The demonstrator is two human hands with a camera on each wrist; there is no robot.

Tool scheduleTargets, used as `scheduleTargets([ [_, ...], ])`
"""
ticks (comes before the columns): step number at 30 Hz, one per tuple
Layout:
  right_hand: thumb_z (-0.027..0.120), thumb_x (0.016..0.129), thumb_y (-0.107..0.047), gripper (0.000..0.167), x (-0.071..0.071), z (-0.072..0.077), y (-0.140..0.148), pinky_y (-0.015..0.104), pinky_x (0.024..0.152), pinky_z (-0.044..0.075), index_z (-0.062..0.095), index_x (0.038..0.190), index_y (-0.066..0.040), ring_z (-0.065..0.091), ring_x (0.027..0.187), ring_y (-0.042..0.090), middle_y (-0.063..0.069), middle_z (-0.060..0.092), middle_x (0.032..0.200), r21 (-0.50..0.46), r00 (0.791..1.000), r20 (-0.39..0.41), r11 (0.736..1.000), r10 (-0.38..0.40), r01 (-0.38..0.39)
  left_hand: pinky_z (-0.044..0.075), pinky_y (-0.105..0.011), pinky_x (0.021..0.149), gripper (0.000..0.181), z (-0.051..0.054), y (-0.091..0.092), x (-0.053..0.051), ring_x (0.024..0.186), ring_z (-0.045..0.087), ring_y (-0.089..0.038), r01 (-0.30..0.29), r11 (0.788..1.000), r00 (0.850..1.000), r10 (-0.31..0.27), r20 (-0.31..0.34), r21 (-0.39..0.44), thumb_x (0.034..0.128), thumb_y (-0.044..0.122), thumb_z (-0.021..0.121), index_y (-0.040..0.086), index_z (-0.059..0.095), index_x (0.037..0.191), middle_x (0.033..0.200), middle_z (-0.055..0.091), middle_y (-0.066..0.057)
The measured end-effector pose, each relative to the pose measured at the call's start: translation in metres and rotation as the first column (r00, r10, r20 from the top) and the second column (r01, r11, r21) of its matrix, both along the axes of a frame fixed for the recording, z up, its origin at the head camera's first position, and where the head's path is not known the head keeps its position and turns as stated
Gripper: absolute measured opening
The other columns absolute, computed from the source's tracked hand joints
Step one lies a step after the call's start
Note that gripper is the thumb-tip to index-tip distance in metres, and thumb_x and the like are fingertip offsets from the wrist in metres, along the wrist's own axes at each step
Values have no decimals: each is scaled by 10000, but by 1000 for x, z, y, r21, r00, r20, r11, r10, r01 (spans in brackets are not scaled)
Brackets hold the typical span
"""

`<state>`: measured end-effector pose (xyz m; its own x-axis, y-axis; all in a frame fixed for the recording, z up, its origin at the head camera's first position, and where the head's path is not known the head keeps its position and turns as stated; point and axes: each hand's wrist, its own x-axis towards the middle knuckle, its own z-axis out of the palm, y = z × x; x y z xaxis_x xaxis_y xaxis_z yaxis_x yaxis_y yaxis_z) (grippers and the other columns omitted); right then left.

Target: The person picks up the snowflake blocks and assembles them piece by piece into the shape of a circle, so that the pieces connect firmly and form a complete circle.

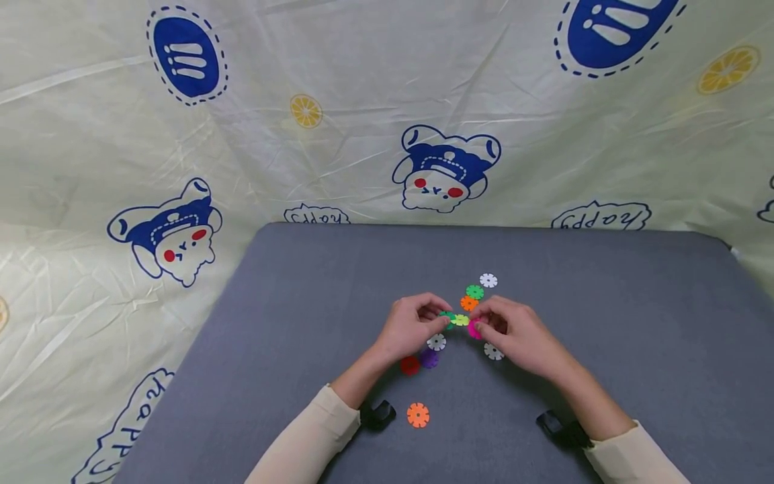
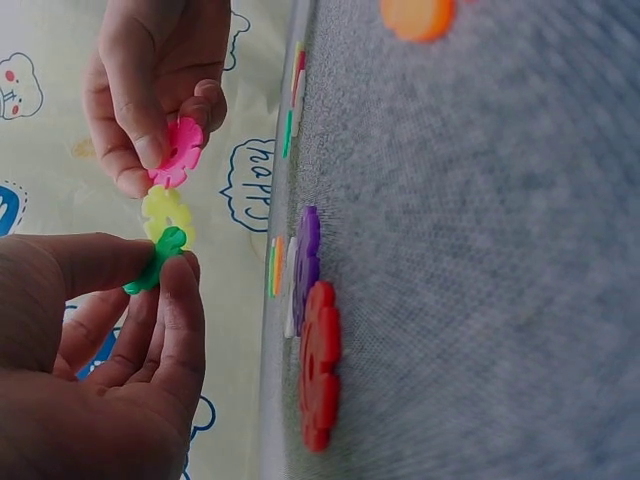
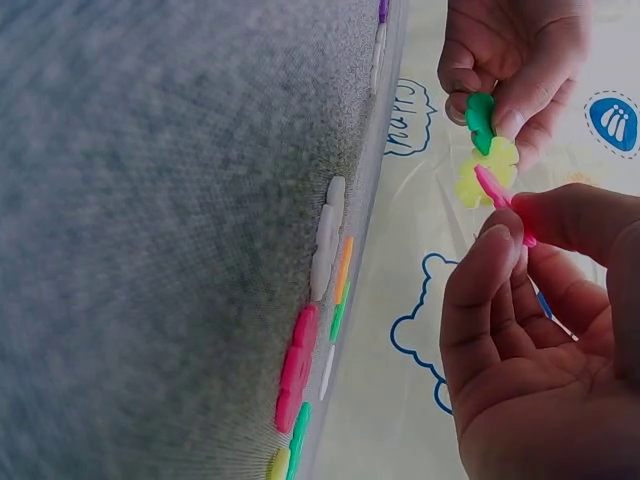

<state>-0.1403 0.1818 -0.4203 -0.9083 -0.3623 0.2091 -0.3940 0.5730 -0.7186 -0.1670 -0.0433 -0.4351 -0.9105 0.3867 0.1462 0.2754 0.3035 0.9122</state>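
My left hand (image 1: 410, 327) pinches a green notched disc (image 2: 157, 262) between thumb and fingertips. A yellow notched disc (image 1: 461, 320) bridges the two hands, joined to the green one. On its other side, a pink notched disc (image 2: 178, 153) is pinched between thumb and fingers of my right hand (image 1: 521, 334). The pink disc's edge meets the yellow one; whether they are slotted together I cannot tell. All three are held above the table. Below my left hand lie a white disc (image 1: 436, 342), a purple disc (image 1: 429, 358) and a red disc (image 1: 410, 365).
On the grey table (image 1: 302, 296), an orange disc (image 1: 418, 415) lies nearer me. Beyond the hands are orange (image 1: 469, 304), green (image 1: 474, 292) and white (image 1: 488, 280) discs. Beside my right hand are another white disc (image 1: 494, 351) and a pinkish-red disc (image 3: 296, 370). A printed sheet (image 1: 351, 161) hangs behind.
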Motion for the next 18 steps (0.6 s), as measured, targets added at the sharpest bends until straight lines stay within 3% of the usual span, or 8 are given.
scheduleTargets([
  [18, 706, 883, -102, 133, 1, -3, -3, 245, 576, 467, 691, 1006, -153, 507, 673, 114, -69, 547, 826, 39, 997, -80, 999, -18, 22, 533, -213, 682, 105, 0, 0, 3, 760, 609, -51, 12, 999, 996, -15, -86, -31, 881, 122, 709, 119, 725, 984, 900, 635, 74],
])
